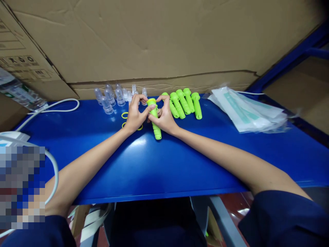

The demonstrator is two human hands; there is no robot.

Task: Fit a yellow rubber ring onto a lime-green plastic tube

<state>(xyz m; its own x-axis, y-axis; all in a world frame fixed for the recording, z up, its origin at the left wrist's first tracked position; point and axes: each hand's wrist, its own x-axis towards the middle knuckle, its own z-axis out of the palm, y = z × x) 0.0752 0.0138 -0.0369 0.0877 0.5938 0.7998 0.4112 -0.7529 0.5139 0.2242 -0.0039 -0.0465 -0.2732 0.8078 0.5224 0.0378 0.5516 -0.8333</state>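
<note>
Between my two hands is a lime-green, flashlight-shaped plastic tube, its wide end away from me and its narrow end toward me. A yellow ring sits at the rim of the wide end; whether it is fully seated I cannot tell. My left hand is closed on the wide end, with thumb and fingertips at the rim. My right hand grips the tube's body from the other side, its index finger bent toward the rim. Loose yellow rings lie beside and partly behind my left hand.
Clear plastic bottle-shaped pieces stand at the back left, with smaller clear ones beside them. Several green tubes lie right of my hands. Plastic packets are farther right. A white cable crosses the blue table; cardboard stands behind.
</note>
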